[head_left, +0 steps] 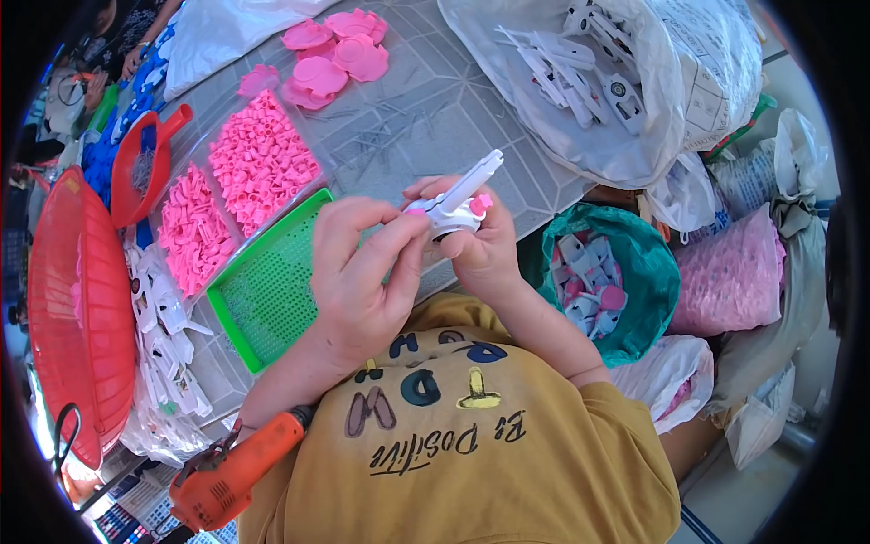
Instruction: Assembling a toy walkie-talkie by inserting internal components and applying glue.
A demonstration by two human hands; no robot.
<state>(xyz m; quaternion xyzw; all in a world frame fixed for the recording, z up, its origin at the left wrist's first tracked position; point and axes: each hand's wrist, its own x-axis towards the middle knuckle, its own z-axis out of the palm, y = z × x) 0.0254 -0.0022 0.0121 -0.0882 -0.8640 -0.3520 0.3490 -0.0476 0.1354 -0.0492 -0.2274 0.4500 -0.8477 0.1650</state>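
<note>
A white plastic assembly with a long straight arm and a pink knob is held in front of my chest. My right hand grips its rounded body from below and behind, thumb along the near side. At the body's left edge, my left hand is closed in a pinch. A bit of pink shows at those fingertips, too small to name. The wide end of the arm points up and to the right. To the left, a bright green perforated tray lies beside my left hand, with small fine pieces in it.
Small pink parts fill a clear divided container; flat pink pieces lie beyond it. An orange power screwdriver is near my left elbow. White parts fill a large bag and a green bag. A red basket stands left.
</note>
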